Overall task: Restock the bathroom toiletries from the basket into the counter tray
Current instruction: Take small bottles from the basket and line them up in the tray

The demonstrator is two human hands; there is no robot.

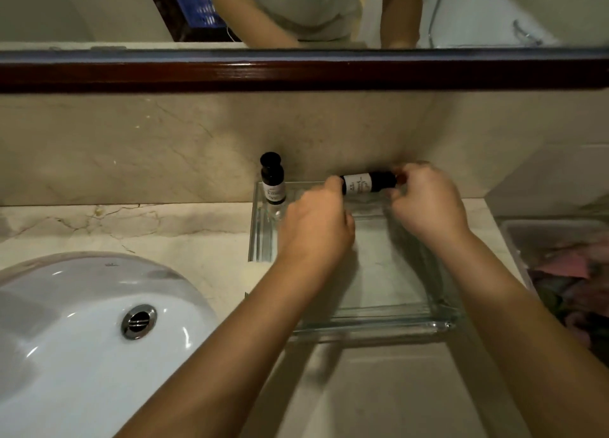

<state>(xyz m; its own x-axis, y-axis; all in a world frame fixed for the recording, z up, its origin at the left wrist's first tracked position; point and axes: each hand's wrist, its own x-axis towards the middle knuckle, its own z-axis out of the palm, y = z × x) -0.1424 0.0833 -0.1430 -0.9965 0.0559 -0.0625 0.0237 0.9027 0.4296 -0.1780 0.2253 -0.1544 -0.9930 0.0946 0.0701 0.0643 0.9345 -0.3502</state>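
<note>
I held a little bottle (357, 183) over the tray (372, 325).
My left fingers (333, 184) and right fingers (412, 174) pinched its two ends.

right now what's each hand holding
left hand: pinches one end of the bottle
right hand: pinches its other end

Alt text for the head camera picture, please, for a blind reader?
Left hand and right hand hold a dark bottle sideways above the back of a glass tray. A second bottle stands upright at its back left corner.
</note>
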